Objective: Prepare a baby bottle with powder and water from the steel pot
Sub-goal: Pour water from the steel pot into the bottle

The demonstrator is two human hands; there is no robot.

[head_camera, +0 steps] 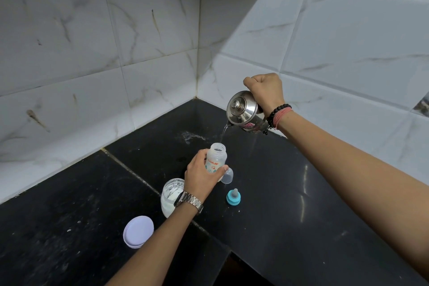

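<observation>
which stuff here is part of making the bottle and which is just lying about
In use: steel pot tilted in the right hand, pouring; baby bottle held by the left hand; open powder jar.

Set aside for now: jar lid, clear cap, blue teat ring, all on the black counter.

Right hand (264, 87) tips the steel pot (245, 111) — water streams into the open baby bottle (216, 158), gripped by the left hand (202, 175) on the table (290, 193).
</observation>
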